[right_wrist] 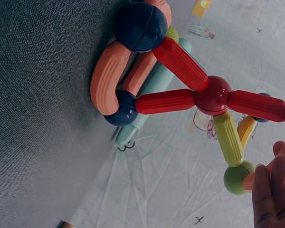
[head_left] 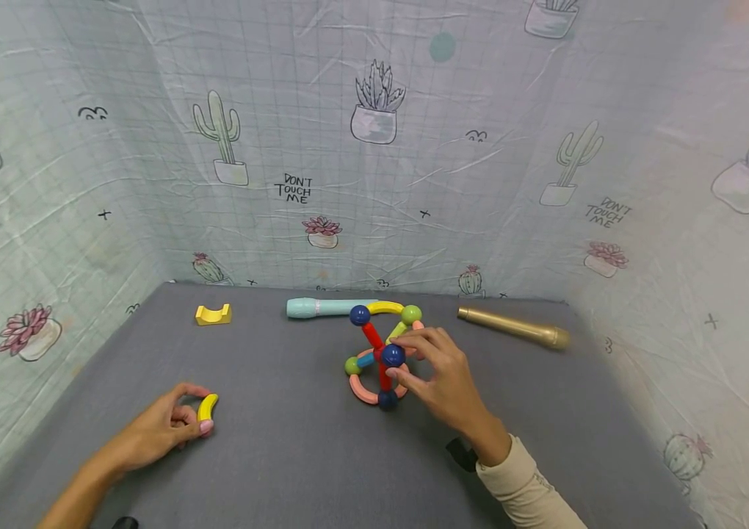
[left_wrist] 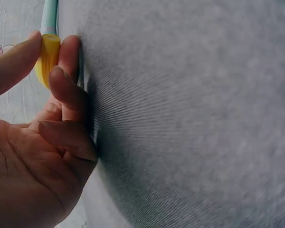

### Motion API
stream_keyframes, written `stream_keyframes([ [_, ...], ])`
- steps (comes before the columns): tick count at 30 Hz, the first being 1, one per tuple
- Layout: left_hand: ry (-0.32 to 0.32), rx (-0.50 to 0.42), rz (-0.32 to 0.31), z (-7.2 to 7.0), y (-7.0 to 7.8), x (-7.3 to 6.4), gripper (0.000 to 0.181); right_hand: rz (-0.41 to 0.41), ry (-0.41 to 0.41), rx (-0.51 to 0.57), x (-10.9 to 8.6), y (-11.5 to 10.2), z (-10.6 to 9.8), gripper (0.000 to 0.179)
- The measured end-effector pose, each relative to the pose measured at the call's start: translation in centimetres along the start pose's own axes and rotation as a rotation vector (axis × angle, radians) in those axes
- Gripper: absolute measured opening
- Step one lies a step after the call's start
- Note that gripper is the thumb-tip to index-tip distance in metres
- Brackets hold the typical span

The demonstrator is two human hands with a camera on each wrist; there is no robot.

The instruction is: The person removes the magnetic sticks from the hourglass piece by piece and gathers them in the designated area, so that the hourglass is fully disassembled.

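My left hand (head_left: 156, 430) pinches a yellow curved rod (head_left: 206, 408) between thumb and fingers, low over the grey table at the left. The left wrist view shows the grooved side of that yellow rod (left_wrist: 48, 61). My right hand (head_left: 443, 378) holds a magnetic ball-and-rod structure by a dark blue ball (head_left: 393, 355) and the pink rod near it. Its pink curved rods (head_left: 363, 389) and dark blue balls (right_wrist: 140, 27) form a ring at the bottom. Red rods (right_wrist: 165, 101) meet at a red ball (right_wrist: 212, 95) above. A green ball (right_wrist: 238, 177) joins a yellow-green rod.
A yellow block with a scooped top (head_left: 213, 315) lies at the back left. Behind the structure lies a light blue microphone-shaped tube (head_left: 324, 308), and a gold one (head_left: 513, 328) lies at the back right. Printed cloth (head_left: 374, 191) hangs around the table (head_left: 269, 470).
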State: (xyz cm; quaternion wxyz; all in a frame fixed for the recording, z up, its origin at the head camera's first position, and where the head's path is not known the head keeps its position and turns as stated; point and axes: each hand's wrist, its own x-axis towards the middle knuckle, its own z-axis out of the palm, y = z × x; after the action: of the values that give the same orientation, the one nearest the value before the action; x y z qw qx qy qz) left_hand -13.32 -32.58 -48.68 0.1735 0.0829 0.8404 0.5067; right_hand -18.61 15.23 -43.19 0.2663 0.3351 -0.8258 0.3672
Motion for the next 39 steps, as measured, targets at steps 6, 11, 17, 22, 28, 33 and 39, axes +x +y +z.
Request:
stream_keyframes([
  [6, 0.016, 0.122, 0.084, 0.0, 0.0, -0.3, 0.058, 0.027, -0.013, -0.017, -0.1, 0.0, -0.4, 0.052],
  [11, 0.061, 0.24, 0.129, 0.0, 0.0, -0.5, 0.056, 0.01, -0.011, -0.019, -0.2, 0.2, -0.7, 0.051],
  [17, 0.197, 0.459, 0.1, 0.2, 0.6, -0.7, 0.059, 0.008, -0.018, 0.0, -0.1, 0.5, -1.0, 0.048],
  [22, 0.341, 0.65, 0.102, 1.5, 4.1, 0.2, 0.055, 0.021, -0.023, 0.023, 0.1, 0.6, -1.3, 0.044],
  [28, 0.39, 0.636, 0.258, 5.3, 9.8, 2.1, 0.043, 0.032, -0.029, 0.025, 0.1, 0.5, -1.3, 0.039],
  [33, 0.352, 0.596, 0.345, 9.1, 13.8, 4.1, 0.044, 0.043, -0.035, 0.025, 0.0, 0.5, -1.1, 0.038],
  [39, 0.389, 0.521, 0.513, 13.2, 16.9, 6.8, 0.053, 0.028, -0.028, 0.026, 0.1, 0.5, -0.8, 0.037],
])
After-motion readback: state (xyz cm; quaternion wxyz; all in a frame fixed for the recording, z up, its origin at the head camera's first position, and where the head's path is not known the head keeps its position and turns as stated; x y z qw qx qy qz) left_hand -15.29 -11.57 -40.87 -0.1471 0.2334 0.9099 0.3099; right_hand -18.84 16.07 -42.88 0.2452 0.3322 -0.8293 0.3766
